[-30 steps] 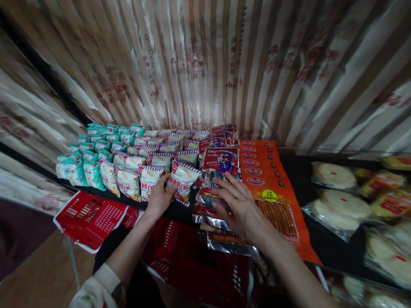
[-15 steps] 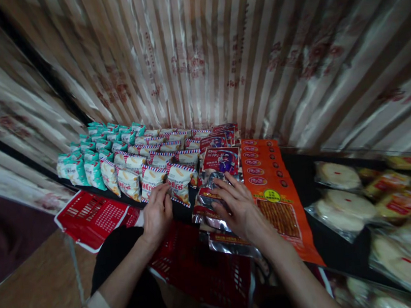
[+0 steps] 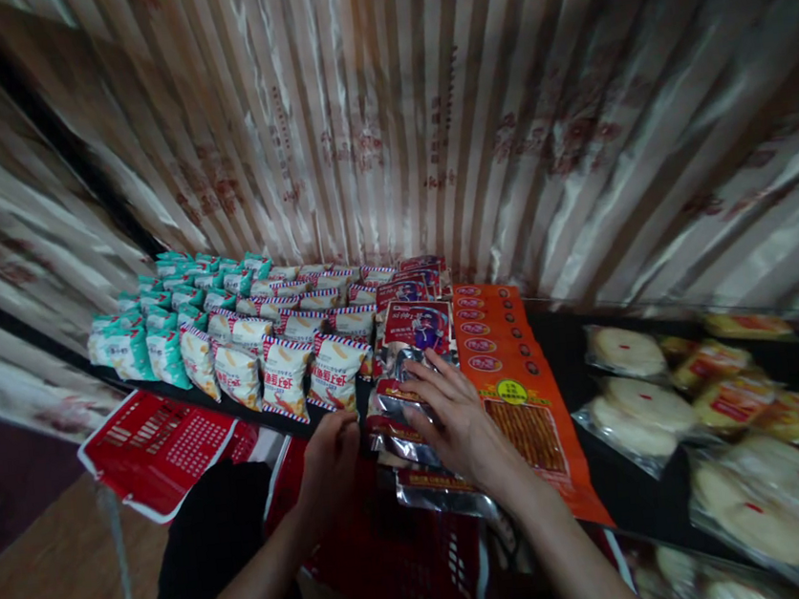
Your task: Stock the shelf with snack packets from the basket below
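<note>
My right hand (image 3: 449, 419) lies with fingers spread on the overlapping dark red and silver foil snack pouches (image 3: 417, 326). It presses near the front of their row and holds none of them. Just left of the row, my left hand (image 3: 328, 466) is closed with its fingers curled together, by the shelf's front edge. Whether anything is in its fingers is hidden. Behind it stand white snack bags (image 3: 335, 369) with striped tops. A row of overlapping orange packets (image 3: 525, 386) lies right of my right hand.
Teal snack bags (image 3: 130, 354) fill the left end of the black shelf (image 3: 556, 344). Round pale flatbreads in clear bags (image 3: 644, 416) and yellow packets (image 3: 732, 401) lie to the right. A red printed bag (image 3: 163, 442) hangs below left. A striped curtain (image 3: 377, 100) hangs behind.
My left hand has moved down and a little right, away from the white snack bags. My right hand stays spread on the foil pouches. The whole view has shifted slightly.
</note>
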Demonstrator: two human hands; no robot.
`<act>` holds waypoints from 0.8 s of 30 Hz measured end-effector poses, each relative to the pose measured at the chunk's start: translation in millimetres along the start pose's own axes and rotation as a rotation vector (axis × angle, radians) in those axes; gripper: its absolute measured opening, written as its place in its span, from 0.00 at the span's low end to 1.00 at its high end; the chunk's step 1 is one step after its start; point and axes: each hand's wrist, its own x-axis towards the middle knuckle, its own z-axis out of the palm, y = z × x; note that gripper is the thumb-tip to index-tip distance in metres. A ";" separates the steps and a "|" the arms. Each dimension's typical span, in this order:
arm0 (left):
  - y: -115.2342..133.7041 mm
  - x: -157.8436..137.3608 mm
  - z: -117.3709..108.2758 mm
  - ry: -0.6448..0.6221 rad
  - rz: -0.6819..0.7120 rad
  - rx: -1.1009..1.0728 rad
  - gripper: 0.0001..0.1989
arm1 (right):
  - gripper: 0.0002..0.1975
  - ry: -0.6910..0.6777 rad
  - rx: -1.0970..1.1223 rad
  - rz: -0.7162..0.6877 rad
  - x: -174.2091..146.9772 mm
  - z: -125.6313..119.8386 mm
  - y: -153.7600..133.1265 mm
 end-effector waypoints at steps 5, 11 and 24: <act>21.4 17.3 23.1 -0.124 -0.102 -0.236 0.16 | 0.13 0.016 0.012 0.008 -3.6 -3.8 1.7; 24.4 40.9 43.0 -0.153 -0.302 -0.471 0.21 | 0.15 0.013 0.021 0.038 -6.7 -1.8 2.0; 29.3 54.6 46.9 -0.195 -0.523 -0.491 0.22 | 0.23 0.386 0.237 0.504 -16.4 0.2 20.9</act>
